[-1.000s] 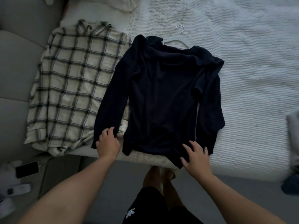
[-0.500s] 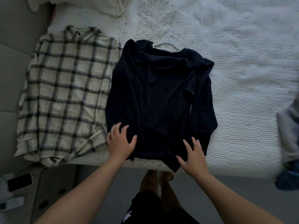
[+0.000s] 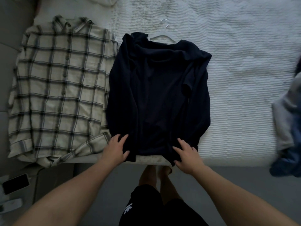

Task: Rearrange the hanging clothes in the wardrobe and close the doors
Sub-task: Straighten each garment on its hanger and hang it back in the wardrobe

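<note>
Navy sweater point(image 3: 159, 98), on white hanger point(image 3: 164, 35), flat on bed point(image 3: 244, 79) beside plaid shirt point(image 3: 60, 88). Left hand point(image 3: 116, 148), right hand point(image 3: 187, 154): fingers spread, pressing hem. I'd smooth outward, keeping shoulders seated.

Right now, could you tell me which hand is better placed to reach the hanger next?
The right hand, probably. Both hands lie flat on the dark top's hem, but the hanger sticks out at the collar slightly right of centre, far from the left hand.
</note>
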